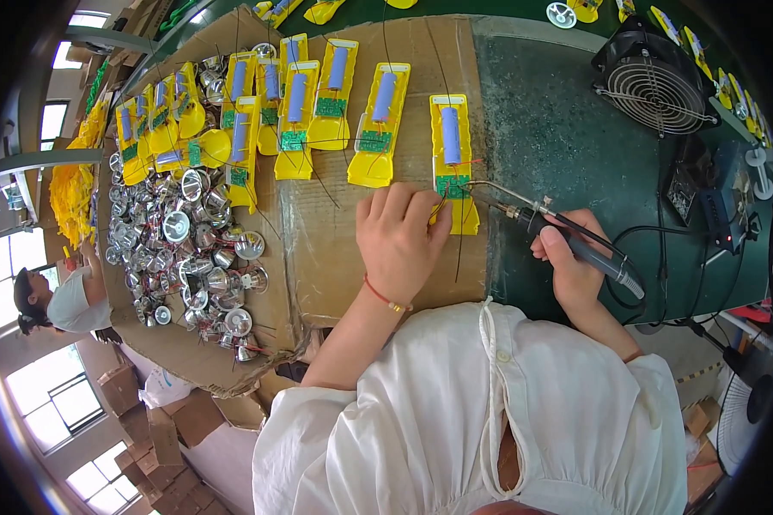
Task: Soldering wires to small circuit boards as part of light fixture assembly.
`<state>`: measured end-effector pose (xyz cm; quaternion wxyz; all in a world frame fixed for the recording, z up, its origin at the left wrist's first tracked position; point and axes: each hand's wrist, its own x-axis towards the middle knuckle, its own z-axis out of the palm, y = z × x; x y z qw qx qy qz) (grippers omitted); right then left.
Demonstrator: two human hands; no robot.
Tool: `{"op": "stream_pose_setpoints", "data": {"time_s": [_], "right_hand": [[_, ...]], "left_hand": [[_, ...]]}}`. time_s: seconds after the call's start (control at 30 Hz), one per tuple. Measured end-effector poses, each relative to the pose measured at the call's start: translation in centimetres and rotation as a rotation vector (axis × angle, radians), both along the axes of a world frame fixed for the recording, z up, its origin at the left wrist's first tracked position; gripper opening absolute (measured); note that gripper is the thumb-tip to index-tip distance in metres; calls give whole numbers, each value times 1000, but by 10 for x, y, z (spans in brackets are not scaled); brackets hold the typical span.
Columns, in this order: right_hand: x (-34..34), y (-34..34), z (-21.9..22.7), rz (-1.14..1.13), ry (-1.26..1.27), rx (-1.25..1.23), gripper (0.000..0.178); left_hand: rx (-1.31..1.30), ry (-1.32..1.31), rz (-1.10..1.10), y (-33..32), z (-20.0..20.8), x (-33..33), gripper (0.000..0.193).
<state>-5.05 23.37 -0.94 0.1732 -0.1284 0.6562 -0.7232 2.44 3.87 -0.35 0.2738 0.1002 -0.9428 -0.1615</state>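
Note:
A yellow plastic housing lies on the cardboard in front of me, with a purple cylindrical battery and a green circuit board in it. My left hand rests at its left edge, thumb and fingers pinched together by the board; what they hold is hidden. In my right hand is a soldering iron, gripped like a pen. Its tip reaches the board from the right, and a thin metal tube clamped to the iron ends there too. Thin wires run around the board.
Several similar yellow housings lie to the left. Beyond them is a heap of shiny reflector cups in a cardboard box. A black fan with a wire guard stands at the far right, near cables and a dark box. Another person is at far left.

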Motion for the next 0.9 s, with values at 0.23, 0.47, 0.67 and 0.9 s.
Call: {"op": "stream_pose_setpoints", "data": {"time_s": [0.23,0.47,0.67,0.9], "right_hand": [[0,1,1,2,9,14,15],[-1,-1,2,2,16,11,14],[-1,-6,3,25,60,53,14],[-1,-4,1,24,86,59,14]], "left_hand": [[282,-79,50,0,-4,5,10],[809,-183,72,-4,0,11,11],[831,-250,-2,-6,-6,11,13],[812,-254,-43,-7,-5,9,11]]}}
